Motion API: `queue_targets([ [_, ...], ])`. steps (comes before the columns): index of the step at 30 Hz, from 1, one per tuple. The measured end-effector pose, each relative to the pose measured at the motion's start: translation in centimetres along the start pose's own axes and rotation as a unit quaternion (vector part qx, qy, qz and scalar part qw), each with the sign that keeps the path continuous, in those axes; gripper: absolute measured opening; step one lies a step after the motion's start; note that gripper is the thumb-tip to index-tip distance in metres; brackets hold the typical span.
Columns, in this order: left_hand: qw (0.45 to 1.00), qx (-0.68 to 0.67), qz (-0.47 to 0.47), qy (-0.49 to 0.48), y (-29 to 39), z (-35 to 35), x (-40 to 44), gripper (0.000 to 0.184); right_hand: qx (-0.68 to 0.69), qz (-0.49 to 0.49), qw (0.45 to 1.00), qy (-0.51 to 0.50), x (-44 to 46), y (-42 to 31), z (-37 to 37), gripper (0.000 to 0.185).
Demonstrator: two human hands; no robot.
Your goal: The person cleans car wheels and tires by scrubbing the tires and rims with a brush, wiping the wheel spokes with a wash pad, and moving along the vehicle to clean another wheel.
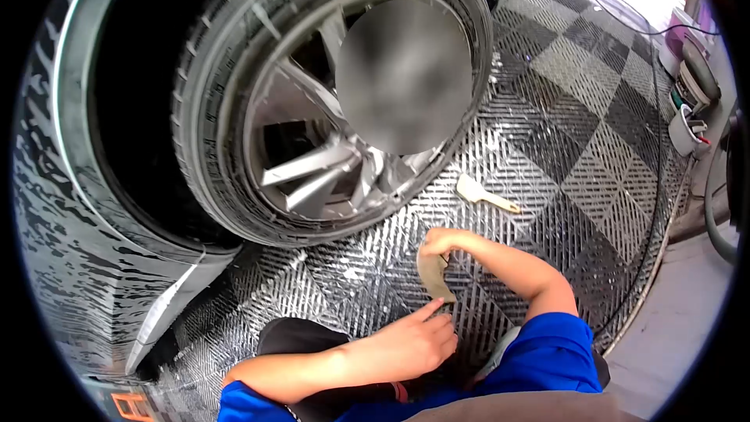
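Note:
My right hand [442,241] is closed around the upper end of a curved, olive-tan strip [433,275] that looks soft, like a cloth or a thin pad; its exact kind I cannot make out. At the strip's lower end, the outstretched index finger of my left hand [414,345] touches it, the other fingers being loosely bent. Both hands are low over the floor, in front of a wet car wheel [308,180] with silver spokes. A blurred patch hides part of the wheel's right side.
A cream-handled brush [486,194] lies on the wet grey and black floor tiles [578,70]. At left stands the foam-streaked car body [86,266]. Along the right wall are a white container [685,131] with tools and a dark hose [712,219]. An orange item [131,406] sits lower left.

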State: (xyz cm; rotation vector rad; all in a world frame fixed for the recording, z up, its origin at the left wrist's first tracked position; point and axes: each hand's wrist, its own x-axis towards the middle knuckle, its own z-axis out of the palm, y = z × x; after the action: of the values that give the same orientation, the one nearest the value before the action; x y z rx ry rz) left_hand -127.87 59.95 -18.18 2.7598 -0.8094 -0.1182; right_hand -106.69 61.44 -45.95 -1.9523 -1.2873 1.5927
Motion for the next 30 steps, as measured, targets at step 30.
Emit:
queue_targets([
  [30, 0.996, -0.016, -0.077, -0.045, 0.8, -0.7, -2.1, 0.035, -0.191, -0.220, 0.486, 0.824, -4.3, -20.1, -23.4, 0.039],
])
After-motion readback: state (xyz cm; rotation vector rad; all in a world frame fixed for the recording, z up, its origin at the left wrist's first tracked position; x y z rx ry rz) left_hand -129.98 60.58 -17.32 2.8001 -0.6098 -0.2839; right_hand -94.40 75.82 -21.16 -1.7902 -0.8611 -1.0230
